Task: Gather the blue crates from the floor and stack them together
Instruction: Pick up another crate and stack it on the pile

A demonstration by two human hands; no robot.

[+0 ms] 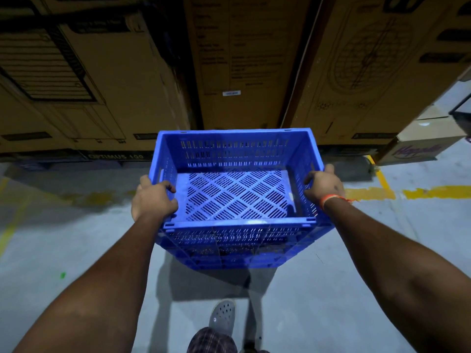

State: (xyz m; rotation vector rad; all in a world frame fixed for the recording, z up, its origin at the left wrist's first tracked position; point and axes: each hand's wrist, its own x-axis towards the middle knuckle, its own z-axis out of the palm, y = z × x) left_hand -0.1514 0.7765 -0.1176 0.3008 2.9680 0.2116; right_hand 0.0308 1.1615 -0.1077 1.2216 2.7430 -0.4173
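A blue slotted plastic crate (235,149) hangs in front of me above the floor, open side up and empty. My left hand (153,197) grips its left rim, fingers curled over the edge into the crate. My right hand (323,186) grips the right rim the same way; an orange thread band circles that wrist. The crate's near wall (237,240) faces me, and its shadow falls on the floor below. No other blue crate shows in this view.
Tall brown cardboard cartons (242,67) stand in a row just beyond the crate. A smaller carton (418,146) sits at the right. Yellow floor lines (433,192) run across the grey concrete. My grey clog (222,317) is below the crate.
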